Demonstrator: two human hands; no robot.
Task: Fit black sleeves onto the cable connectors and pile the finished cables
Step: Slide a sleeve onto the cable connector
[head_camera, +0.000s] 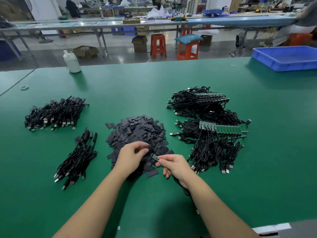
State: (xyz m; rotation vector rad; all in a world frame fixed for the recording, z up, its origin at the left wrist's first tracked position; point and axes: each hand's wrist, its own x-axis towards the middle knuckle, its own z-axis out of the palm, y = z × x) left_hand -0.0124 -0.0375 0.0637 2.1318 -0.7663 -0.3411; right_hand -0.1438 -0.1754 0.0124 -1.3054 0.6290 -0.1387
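Green table [154, 79] | left hand [132, 156] pinches a black sleeve [148, 148] over the sleeve pile [137, 131] | right hand [175, 164] pinches a cable's little green board [155, 157]

Factory assembly hall, long green workbench [154, 79], conveyor line [223, 21], plastic stools [158, 45], blue bin [288, 57]

Readable text: none found on any surface.
Circuit board [155, 157] on the cable end: markings too small to read.
White bottle [72, 62]: no label legible.
Blue bin [284, 59]: no print visible.
Background cartons [139, 42]: blurred, no lettering made out.
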